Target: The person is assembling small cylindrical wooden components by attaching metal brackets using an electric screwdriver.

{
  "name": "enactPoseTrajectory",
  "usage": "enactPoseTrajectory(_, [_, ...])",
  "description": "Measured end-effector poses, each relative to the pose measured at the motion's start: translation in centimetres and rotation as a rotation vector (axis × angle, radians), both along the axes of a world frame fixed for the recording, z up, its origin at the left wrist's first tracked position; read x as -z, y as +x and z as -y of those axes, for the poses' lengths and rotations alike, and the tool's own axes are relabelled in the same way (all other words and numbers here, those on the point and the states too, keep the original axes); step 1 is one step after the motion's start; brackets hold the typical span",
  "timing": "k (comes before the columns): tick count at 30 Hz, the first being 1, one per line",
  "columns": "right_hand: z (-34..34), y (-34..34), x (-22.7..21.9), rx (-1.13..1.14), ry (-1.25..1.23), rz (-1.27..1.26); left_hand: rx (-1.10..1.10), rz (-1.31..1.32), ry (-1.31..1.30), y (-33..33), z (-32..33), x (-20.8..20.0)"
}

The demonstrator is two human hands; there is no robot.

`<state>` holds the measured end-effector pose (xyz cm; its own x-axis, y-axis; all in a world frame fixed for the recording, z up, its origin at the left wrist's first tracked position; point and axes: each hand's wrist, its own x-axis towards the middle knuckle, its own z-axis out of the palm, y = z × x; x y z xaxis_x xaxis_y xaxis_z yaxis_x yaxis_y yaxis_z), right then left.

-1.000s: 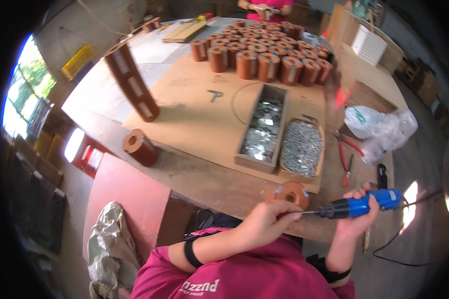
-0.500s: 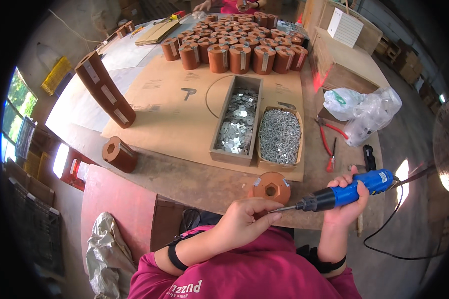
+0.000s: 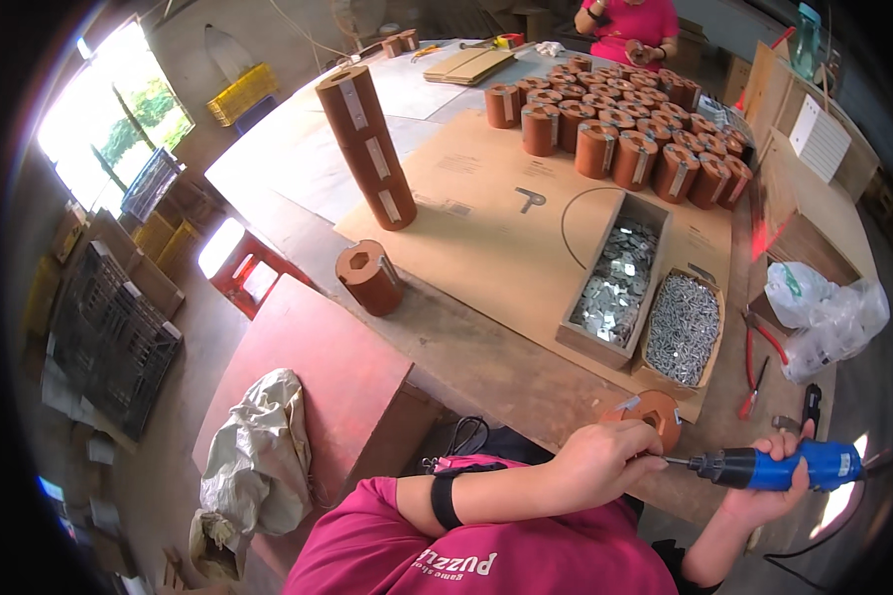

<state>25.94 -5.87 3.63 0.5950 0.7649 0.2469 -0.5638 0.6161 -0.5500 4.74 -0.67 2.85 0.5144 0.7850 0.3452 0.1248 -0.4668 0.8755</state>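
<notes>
My right hand (image 3: pixel 764 491) is wrapped round a blue and black electric screwdriver (image 3: pixel 814 464), its bit pointing left. At the tip of the bit, my left hand (image 3: pixel 605 458) has its fingers pinched together; whatever is between them is too small to make out. Just beyond my left hand, a brown cylinder (image 3: pixel 665 421) with a central hole and metal plates stands at the table's front edge, partly hidden by the hand. A wooden box (image 3: pixel 590 340) of flat metal plates and a carton (image 3: pixel 706 372) full of screws stand beyond it.
Many brown cylinders (image 3: pixel 595 149) crowd the far side, near a person in pink (image 3: pixel 637 25). A tilted-looking stack of cylinders (image 3: pixel 377 164) and a single one (image 3: pixel 369 278) stand left. Red-handled pliers (image 3: pixel 769 342), a red screwdriver (image 3: pixel 749 402) and plastic bags (image 3: pixel 833 322) lie right.
The view has swung left, so the table and both hands appear farther right. My right hand still grips the electric screwdriver and my left fingers stay at the bit's tip.
</notes>
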Motion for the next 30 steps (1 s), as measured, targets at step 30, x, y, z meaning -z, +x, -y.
enactPoseTrajectory(30, [-0.1, 3.8, 1.2, 0.101, 0.017, -0.206, -0.099, -0.305, 0.175, -2.9, -9.3, 0.0])
